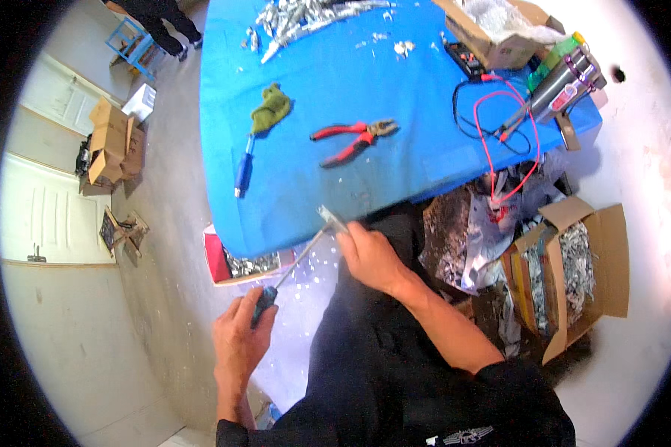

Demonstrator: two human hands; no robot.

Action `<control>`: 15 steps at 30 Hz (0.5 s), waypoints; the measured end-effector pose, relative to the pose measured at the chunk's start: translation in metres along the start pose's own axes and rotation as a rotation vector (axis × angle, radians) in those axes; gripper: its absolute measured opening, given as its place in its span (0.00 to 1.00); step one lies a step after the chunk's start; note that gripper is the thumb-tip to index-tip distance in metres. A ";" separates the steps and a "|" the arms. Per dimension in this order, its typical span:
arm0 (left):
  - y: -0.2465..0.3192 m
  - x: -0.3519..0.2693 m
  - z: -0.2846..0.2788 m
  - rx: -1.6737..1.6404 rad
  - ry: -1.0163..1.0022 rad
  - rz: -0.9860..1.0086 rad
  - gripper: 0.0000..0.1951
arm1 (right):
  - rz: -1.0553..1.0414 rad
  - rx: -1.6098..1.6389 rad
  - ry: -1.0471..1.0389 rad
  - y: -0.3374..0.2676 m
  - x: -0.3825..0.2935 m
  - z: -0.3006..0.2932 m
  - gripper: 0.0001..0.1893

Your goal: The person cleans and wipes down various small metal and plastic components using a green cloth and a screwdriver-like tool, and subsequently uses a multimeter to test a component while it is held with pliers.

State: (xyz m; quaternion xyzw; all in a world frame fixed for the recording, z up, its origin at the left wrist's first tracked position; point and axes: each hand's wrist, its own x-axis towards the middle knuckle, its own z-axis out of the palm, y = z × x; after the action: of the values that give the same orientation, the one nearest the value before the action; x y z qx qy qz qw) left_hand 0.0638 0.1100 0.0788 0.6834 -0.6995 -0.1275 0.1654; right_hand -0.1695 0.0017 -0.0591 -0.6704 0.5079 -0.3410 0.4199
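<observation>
My left hand (pixel 243 327) grips the dark teal handle of a screwdriver (pixel 302 256), whose long shaft slants up to the right. Its tip is at a small whitish strip-like piece (pixel 331 218), pinched in my right hand (pixel 372 257) just off the table's near edge. Whether tip and piece touch is hard to tell. On the blue-covered table (pixel 291 201) lie red-handled combination pliers (pixel 358 139) with spread handles. To their left a blue-handled tool (pixel 244 170) lies with its upper end at a green cloth (pixel 271 109).
Silvery pieces (pixel 307 22) are heaped at the table's far side. A steel flask (pixel 565 84), a green bottle (pixel 553 58), red and black test leads (pixel 483 134) and an open carton (pixel 495 50) stand or lie right. Scrap-filled boxes (pixel 609 262) sit below; a person (pixel 159 25) stands far left.
</observation>
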 end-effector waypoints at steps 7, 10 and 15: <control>0.000 -0.009 0.004 0.112 -0.012 0.053 0.21 | -0.013 -0.070 -0.033 -0.003 -0.001 -0.002 0.16; -0.001 -0.008 0.002 0.150 -0.023 0.086 0.22 | -0.005 -0.080 -0.045 -0.005 0.000 -0.004 0.17; -0.003 -0.004 0.003 0.199 -0.030 0.158 0.24 | 0.011 -0.069 -0.073 -0.004 0.003 -0.006 0.16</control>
State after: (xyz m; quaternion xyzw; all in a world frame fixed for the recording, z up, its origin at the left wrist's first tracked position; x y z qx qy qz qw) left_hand 0.0657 0.1134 0.0744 0.6370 -0.7630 -0.0542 0.0956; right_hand -0.1727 -0.0019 -0.0530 -0.6937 0.5075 -0.2960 0.4167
